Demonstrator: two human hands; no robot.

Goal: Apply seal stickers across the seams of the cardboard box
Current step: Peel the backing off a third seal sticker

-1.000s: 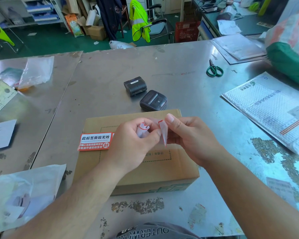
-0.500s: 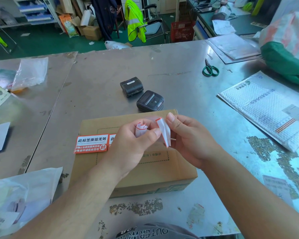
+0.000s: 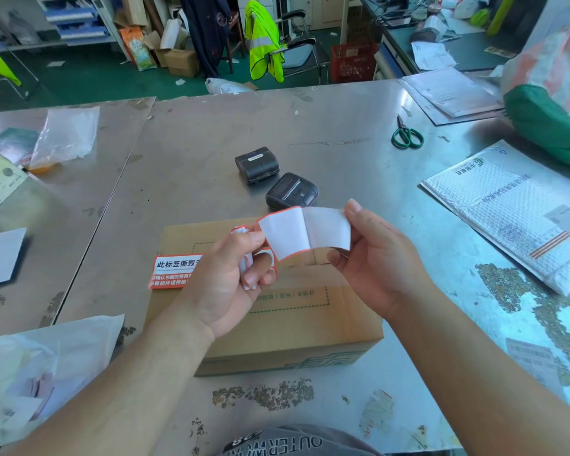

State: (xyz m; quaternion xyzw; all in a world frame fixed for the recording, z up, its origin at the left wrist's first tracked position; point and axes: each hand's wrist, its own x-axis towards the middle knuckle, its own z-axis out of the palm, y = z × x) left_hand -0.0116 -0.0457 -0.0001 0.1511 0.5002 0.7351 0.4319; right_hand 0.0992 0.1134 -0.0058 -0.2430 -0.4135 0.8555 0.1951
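Fingers of your left hand [image 3: 224,284] pinch one end of a seal sticker [image 3: 287,240] and curl round a crumpled paper scrap [image 3: 241,232]. Your right hand [image 3: 382,268] pinches the other end. You hold it just above the shut cardboard box [image 3: 310,324], near the bench's [image 3: 211,143] front edge. Another sticker [image 3: 175,271] sits on the box's left edge. Paper bits [image 3: 30,393] lie inside the plastic bag [image 3: 79,340] at the front left corner.

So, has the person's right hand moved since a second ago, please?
Yes: the right hand shifted slightly rightward across the brown cardboard box, away from the left hand.
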